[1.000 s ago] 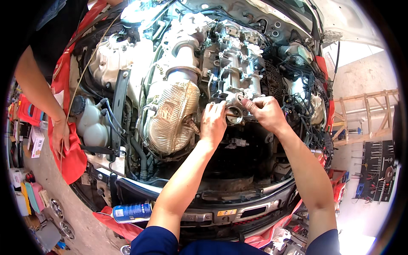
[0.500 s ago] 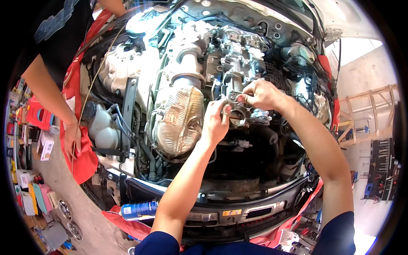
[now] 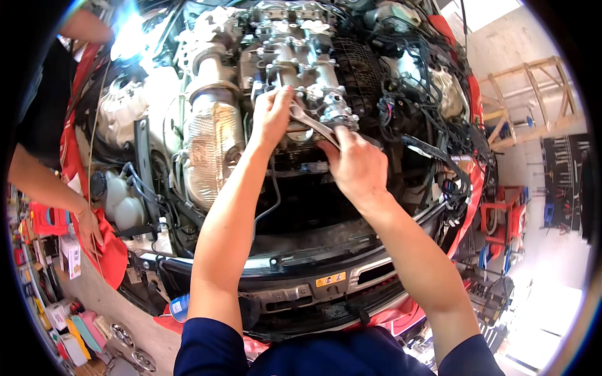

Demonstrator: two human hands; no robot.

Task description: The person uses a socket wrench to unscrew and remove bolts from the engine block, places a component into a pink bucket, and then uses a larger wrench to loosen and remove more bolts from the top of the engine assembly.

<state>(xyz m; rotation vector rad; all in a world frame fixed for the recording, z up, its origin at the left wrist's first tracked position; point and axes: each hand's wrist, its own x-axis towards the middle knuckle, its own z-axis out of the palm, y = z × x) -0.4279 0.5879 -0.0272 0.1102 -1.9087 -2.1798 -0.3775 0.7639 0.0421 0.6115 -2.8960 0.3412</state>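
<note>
My right hand (image 3: 359,160) is closed around the near end of a silver wrench (image 3: 311,123). The wrench slants up and left, its far head against the front end of the engine's open top (image 3: 290,75). Close beside that head is my left hand (image 3: 271,119), fingers bent and pressed together at the metal parts; what they pinch is hidden behind the fingers. A foil-like gold heat shield (image 3: 213,147) lies left of my left hand, below a metal pipe.
A co-worker's hand (image 3: 89,225) rests on a red cover (image 3: 108,257) over the left fender. A blue can (image 3: 180,307) stands by my left forearm. Loose black wiring (image 3: 407,100) lies right of the engine. Below my hands is a dark gap behind the front crossmember (image 3: 313,241).
The wrench now shows in my right hand, which has come down and back from the engine's front. My left hand stays at the engine. The whole view has shifted.
</note>
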